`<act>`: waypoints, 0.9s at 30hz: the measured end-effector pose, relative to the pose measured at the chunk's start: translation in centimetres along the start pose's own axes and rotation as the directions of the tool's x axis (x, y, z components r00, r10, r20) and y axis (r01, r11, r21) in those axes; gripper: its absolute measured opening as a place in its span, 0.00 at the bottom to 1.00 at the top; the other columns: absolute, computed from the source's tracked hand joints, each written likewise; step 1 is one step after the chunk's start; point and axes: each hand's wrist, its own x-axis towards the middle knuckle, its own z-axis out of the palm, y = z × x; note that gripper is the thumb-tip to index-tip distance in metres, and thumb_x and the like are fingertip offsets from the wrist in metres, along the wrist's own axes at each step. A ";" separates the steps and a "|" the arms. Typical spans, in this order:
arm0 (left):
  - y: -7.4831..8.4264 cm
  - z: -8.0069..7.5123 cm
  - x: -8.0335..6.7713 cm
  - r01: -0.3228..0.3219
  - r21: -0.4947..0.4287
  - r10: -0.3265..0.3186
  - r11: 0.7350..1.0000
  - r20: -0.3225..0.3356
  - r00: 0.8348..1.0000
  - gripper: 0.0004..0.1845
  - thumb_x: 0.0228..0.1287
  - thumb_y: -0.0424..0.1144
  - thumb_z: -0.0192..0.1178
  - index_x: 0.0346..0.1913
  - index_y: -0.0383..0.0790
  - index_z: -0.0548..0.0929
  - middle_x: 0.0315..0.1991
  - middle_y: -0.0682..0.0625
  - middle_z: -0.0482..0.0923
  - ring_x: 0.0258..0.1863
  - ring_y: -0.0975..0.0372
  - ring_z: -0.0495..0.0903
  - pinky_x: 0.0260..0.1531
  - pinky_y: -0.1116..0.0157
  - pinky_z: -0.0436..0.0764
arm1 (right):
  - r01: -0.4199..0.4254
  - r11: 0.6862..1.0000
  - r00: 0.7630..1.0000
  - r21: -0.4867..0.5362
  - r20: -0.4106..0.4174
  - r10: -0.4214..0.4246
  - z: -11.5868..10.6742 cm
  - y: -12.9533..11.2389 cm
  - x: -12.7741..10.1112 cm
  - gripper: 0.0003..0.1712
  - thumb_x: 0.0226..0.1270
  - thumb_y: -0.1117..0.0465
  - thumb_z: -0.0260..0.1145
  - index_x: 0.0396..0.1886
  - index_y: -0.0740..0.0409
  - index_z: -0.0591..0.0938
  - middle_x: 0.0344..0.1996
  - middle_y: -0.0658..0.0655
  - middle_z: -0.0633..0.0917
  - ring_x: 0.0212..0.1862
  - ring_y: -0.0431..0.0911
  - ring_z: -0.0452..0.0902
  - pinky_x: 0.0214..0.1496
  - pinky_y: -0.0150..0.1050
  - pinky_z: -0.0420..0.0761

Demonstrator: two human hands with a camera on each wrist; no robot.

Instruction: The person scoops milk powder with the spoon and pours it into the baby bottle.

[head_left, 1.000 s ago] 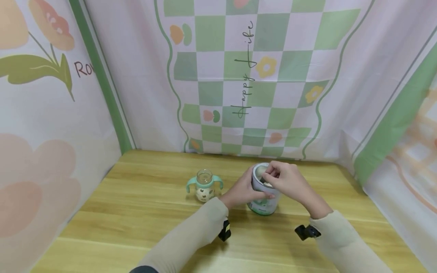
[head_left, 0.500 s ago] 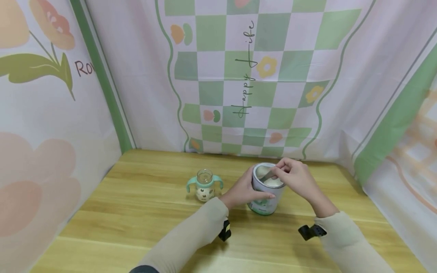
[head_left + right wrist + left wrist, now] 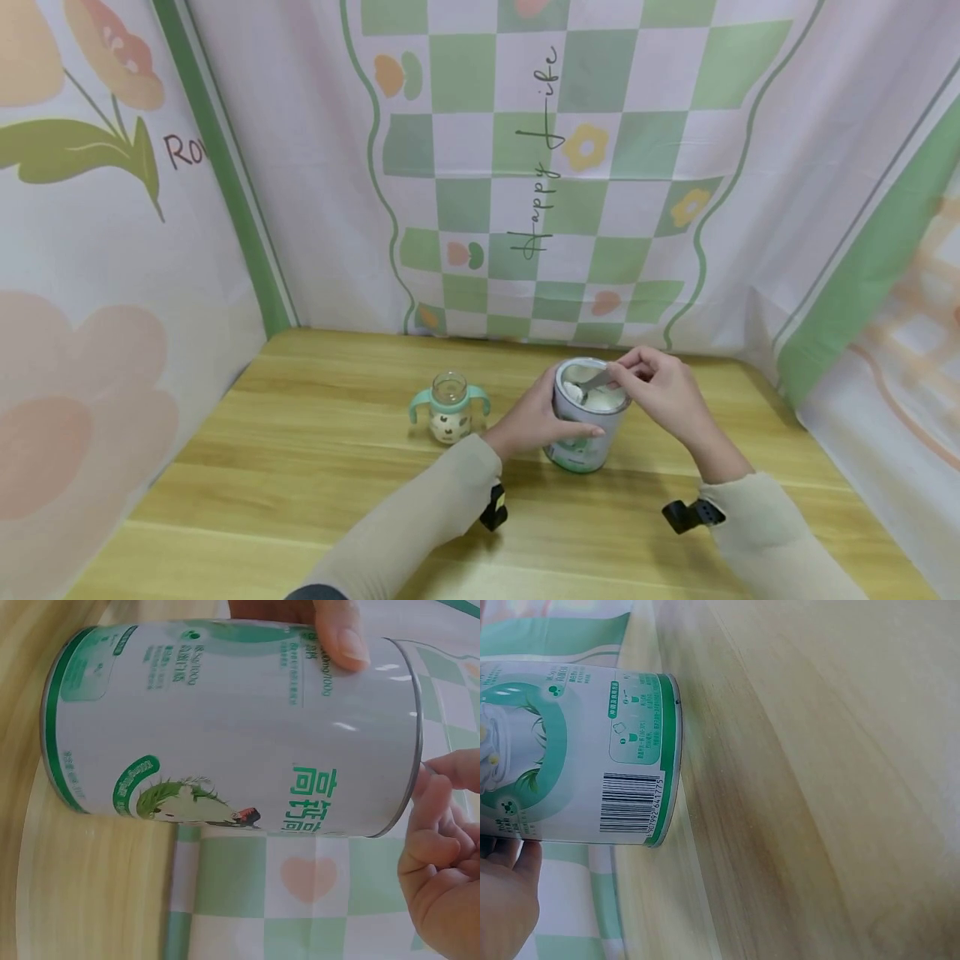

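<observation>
A white and green can (image 3: 579, 446) of pale powder stands on the table with its top uncovered. My left hand (image 3: 534, 418) grips its left side, the thumb across the front; the can's barcode side fills the left wrist view. Above the right part of the rim, my right hand (image 3: 663, 398) pinches the handle of a grey metal spoon (image 3: 597, 380). The spoon slants down to the left, and white powder heaps on its bowl just inside the can's mouth. In the right wrist view, the curled right-hand fingers (image 3: 439, 832) are beside the rim.
A baby bottle (image 3: 450, 427) with two mint-green handles and an uncapped clear neck stands left of the can on the wooden table (image 3: 315, 433). A green-and-white checked curtain (image 3: 525, 208) hangs behind the table's back edge, with more printed cloth at both sides.
My right hand has shifted right, drawing the spoon up from deep in the can, so its powder-filled bowl now shows. The left hand, can and bottle stay put.
</observation>
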 end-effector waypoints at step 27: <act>-0.3 0.0 0.1 -0.006 0.010 0.006 1.000 -0.002 1.000 0.46 0.58 0.35 0.75 0.74 0.42 0.59 0.64 0.48 0.70 0.60 0.60 0.74 0.58 0.64 0.74 | -0.162 0.954 0.982 0.251 -0.057 0.182 0.0 1.7 -0.1 0.22 0.73 0.51 0.66 0.43 0.69 0.81 0.29 0.54 0.88 0.26 0.39 0.75 0.27 0.31 0.75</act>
